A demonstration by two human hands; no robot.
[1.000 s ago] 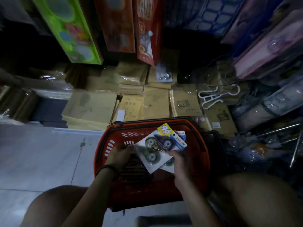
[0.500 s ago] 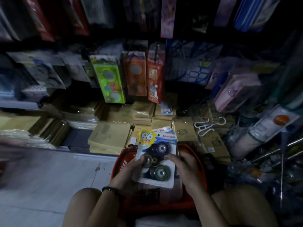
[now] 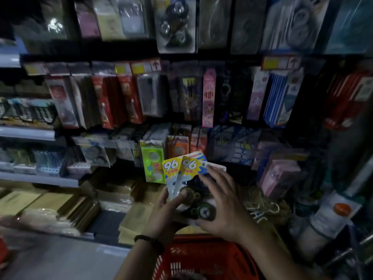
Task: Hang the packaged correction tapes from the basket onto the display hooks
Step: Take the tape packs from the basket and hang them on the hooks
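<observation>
So far none of these is hung: at least three packs (image 3: 187, 172) sit fanned in both hands, above the basket (image 3: 201, 257) and in front of the display, so the picking-up looks done and the hanging itself is left. The left hand (image 3: 168, 211) grips the fan from its lower left, thumb pressed on the front of the nearest pack and fingers out of sight behind. The right hand (image 3: 222, 201) lies spread over the front from the right, fingers fairly straight and apart, thumb at the bottom edge; it seems to steady or sort the fan rather than clasp it. The printed tops of the packs stick up beyond both hands' fingertips, so the hang holes should be at the end far from the wrists, though they are too small to make out. The basket is just below the wrists; what lies in it cannot be seen. The hung goods (image 3: 209, 98) fill the wall beyond and above the hands, well apart from the packs, and the hooks themselves are lost in dark and blur. A free hook must be found, then each pack goes on singly.
</observation>
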